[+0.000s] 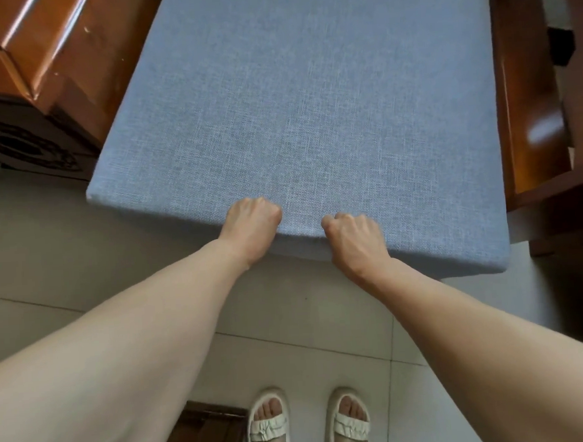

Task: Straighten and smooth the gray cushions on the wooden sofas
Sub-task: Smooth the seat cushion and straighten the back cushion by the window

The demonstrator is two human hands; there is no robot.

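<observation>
The gray cushion [294, 118] is a thick rectangular slab in coarse, linen-like weave, lying on the seat of a glossy brown wooden sofa [529, 110]; its near edge juts out past the seat over the pale tiled floor [80, 254]. The left hand [252, 223] and the right hand [352, 237] both grip that front edge near its middle, fingers curled over the fabric, set just apart. The cushion's left corner (slightly rounded) hangs free; its right side runs along the polished armrest. Beside the left edge stands a carved wooden piece [35, 65] with dark fretwork. Open floor lies below the hands, where two feet in cream ruffled sandals [309, 424] stand, a dark wooden frame [207, 427] just beside them.
</observation>
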